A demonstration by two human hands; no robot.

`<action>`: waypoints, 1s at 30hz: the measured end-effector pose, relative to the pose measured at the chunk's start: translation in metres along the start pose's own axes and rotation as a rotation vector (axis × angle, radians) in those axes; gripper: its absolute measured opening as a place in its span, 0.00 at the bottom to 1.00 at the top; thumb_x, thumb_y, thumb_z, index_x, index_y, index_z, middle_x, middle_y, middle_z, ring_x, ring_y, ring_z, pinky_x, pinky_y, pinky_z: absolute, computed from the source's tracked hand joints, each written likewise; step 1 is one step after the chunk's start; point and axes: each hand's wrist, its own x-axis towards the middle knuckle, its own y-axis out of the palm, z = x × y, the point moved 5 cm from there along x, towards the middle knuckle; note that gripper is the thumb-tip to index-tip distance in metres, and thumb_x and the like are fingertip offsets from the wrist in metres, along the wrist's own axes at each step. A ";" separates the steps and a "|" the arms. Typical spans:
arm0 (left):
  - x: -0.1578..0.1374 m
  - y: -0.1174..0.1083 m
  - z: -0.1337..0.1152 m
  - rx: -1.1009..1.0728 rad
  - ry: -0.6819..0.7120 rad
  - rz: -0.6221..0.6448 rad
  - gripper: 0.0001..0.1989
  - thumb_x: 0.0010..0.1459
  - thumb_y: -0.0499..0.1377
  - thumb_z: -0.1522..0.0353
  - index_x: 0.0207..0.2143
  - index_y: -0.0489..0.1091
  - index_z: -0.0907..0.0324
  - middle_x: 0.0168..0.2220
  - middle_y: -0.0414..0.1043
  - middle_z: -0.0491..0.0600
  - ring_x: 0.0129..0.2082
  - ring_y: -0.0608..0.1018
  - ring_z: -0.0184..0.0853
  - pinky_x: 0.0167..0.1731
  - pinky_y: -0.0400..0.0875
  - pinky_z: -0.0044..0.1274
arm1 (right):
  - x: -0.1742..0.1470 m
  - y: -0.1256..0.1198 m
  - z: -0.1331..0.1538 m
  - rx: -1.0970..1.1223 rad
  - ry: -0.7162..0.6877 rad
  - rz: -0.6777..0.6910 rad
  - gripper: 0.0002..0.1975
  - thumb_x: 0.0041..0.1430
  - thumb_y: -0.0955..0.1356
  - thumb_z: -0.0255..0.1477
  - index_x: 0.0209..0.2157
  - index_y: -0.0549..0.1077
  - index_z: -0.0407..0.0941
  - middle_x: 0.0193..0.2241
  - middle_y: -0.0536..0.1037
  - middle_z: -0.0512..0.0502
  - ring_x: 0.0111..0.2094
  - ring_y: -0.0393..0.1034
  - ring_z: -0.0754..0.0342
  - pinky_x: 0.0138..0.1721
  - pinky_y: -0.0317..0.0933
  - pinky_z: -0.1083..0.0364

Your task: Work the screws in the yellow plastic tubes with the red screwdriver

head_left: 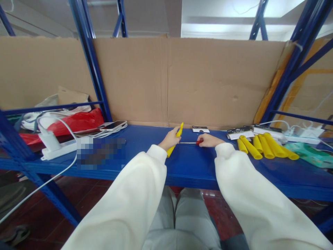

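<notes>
Blue steel racking backed with brown cardboard fills my view, and its blue shelf is the work surface at mid-frame. Just above the shelf at centre, my left hand is closed around a yellow sleeve, which stands tilted with its pointed tip up toward the cardboard and its lower end poking out below my fist. My right hand is wrapped narrowly on the red handle of a small screwdriver, whose thin metal shaft lies level and points left, its tip meeting the sleeve or just short of it; I cannot tell which at this size.

As I judge it, the piece in hand is only begun: most of the shaft is bare, so the joining of tool and sleeve remains to be done. To the right, a row of more yellow sleeves lies side by side on the shelf, none touched by either hand; whether they are finished or waiting I cannot say.

Further out, flat black-and-white packets sit behind that row, a power strip lies at the far right, and a phone with white cables and a red bag lie at the left.
</notes>
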 end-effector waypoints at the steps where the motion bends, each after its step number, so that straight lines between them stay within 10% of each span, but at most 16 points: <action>1: -0.001 0.002 -0.002 -0.014 0.006 0.019 0.33 0.57 0.56 0.80 0.64 0.60 0.59 0.45 0.75 0.53 0.23 0.76 0.26 0.25 0.73 0.18 | 0.002 0.002 0.001 0.030 -0.018 -0.001 0.08 0.45 0.69 0.20 0.30 0.76 0.43 0.28 0.79 0.50 0.32 0.74 0.54 0.37 0.66 0.58; 13: 0.002 0.017 0.001 -0.061 0.127 0.153 0.32 0.53 0.58 0.79 0.62 0.65 0.58 0.44 0.77 0.50 0.19 0.72 0.22 0.22 0.71 0.15 | 0.010 0.002 0.029 0.366 -0.255 -0.359 0.04 0.57 0.69 0.27 0.36 0.73 0.43 0.38 0.80 0.43 0.38 0.74 0.54 0.45 0.69 0.53; 30: 0.000 0.020 -0.003 -0.047 0.176 0.196 0.34 0.53 0.58 0.80 0.63 0.64 0.59 0.46 0.77 0.53 0.19 0.73 0.23 0.23 0.72 0.17 | 0.017 0.008 0.025 0.567 -0.215 -0.336 0.07 0.56 0.68 0.31 0.28 0.67 0.45 0.26 0.75 0.51 0.21 0.69 0.59 0.26 0.66 0.58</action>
